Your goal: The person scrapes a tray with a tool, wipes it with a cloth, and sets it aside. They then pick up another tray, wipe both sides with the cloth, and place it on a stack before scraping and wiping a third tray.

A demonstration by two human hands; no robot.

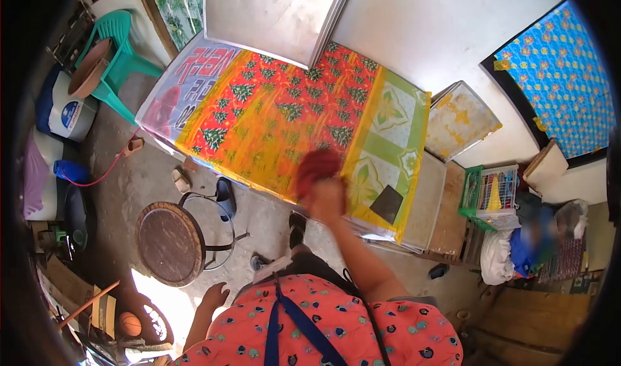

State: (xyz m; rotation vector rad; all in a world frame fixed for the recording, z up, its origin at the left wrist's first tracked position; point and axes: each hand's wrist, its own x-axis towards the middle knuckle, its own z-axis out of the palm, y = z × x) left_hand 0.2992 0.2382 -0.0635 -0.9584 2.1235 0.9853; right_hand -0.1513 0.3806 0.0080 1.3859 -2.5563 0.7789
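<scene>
A dark red cloth, blurred by motion, is in my right hand, held over the near edge of the table. Beneath it lies a red and yellow tablecloth with a green tree pattern, joined to a green and white floral part. Close to the cloth's right side, a dark square piece rests on the floral part. My left hand hangs low at my left side, away from the table, with its fingers partly spread and nothing visible in it.
A round stool stands left of me, with slippers on the floor near it. Metal trays lean at the table's back. A green chair is at the upper left, and a green-and-white crate at the right.
</scene>
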